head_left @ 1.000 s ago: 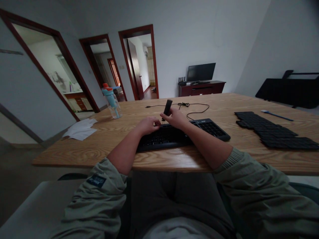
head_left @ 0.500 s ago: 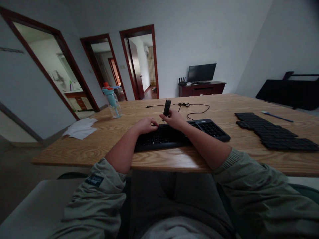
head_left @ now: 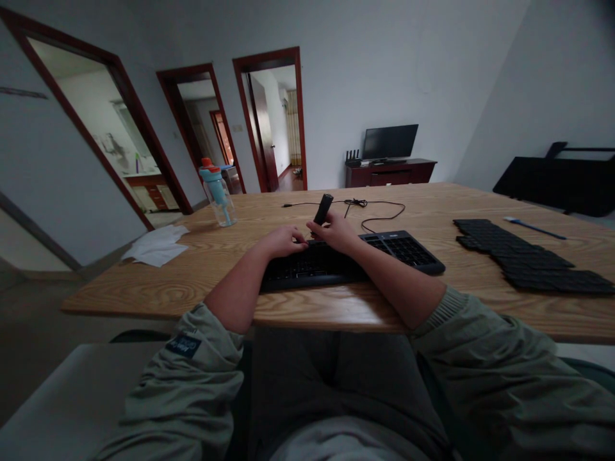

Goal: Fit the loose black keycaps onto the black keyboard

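We clamp our right hand [head_left: 336, 232] fingers on a black tool [head_left: 323, 209] above the keyboard [head_left: 346, 259], left hand [head_left: 283, 242] fingers pressed together beside it; a slipping tip could gouge keys beneath.

Bare surface [head_left: 216, 269] lies left of the left grip [head_left: 283, 241]; cable [head_left: 379, 214] beyond, keycap rows [head_left: 523, 253] far right.

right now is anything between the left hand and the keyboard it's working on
Nothing visible: the left hand rests directly on the black keyboard, beside the right hand, which grips a dark tool over the keys.
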### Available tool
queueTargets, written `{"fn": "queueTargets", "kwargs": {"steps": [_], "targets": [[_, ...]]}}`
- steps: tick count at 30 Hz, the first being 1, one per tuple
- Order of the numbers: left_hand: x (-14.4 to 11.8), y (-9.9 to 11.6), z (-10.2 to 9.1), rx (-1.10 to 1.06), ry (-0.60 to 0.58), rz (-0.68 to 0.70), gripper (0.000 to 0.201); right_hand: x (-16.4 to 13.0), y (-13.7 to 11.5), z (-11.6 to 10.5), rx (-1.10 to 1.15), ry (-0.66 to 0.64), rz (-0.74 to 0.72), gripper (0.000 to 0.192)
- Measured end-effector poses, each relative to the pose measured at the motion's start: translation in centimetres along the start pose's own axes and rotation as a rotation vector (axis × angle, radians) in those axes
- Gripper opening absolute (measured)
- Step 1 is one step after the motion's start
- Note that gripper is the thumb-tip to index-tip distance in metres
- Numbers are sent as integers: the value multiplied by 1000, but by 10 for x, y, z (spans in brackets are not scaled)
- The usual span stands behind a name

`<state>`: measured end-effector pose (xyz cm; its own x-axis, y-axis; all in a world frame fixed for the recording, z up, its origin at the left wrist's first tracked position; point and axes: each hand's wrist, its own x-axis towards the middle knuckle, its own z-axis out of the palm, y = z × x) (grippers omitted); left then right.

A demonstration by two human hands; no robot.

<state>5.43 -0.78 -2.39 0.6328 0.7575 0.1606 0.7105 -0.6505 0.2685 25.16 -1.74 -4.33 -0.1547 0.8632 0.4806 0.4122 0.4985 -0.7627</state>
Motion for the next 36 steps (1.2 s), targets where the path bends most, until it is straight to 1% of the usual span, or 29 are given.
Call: {"fn": "queueTargets", "kwargs": {"steps": [6, 11, 13, 16, 18, 20, 24, 27, 30, 33, 36], "targets": [[1, 1, 1, 41, 18, -16, 25, -1, -4, -3, -37, 21, 2, 17], [0, 5, 1, 63, 15, -30, 26, 0, -3, -3, 56, 41, 99, 20], [0, 6, 1, 67, 12, -37, 26, 1, -1, -2, 93, 42, 109, 21], [0, 7, 0, 66, 16, -31, 25, 2, 2, -1, 112, 41, 85, 23], [0, 6, 1, 66, 14, -22, 24, 2, 2, -1, 86, 39, 82, 22], [1, 5, 1, 64, 8, -17, 25, 2, 1, -1, 5, 38, 71, 20], [1, 4, 1, 69, 20, -11, 26, 2, -2, -3, -196, 36, -14, 15], [1, 4, 1, 65, 16, -21, 26, 1, -3, -5, -259, 39, -39, 14], [0, 4, 0, 45, 5, -36, 29, 0, -4, -8, -265, 31, -69, 14], [0, 4, 0, 37, -11, -35, 30, 0, -3, -9, -234, -5, -98, 15], [1, 2, -1, 36, -47, -37, 28, 2, 1, -7, -185, -32, -104, 18]]}}
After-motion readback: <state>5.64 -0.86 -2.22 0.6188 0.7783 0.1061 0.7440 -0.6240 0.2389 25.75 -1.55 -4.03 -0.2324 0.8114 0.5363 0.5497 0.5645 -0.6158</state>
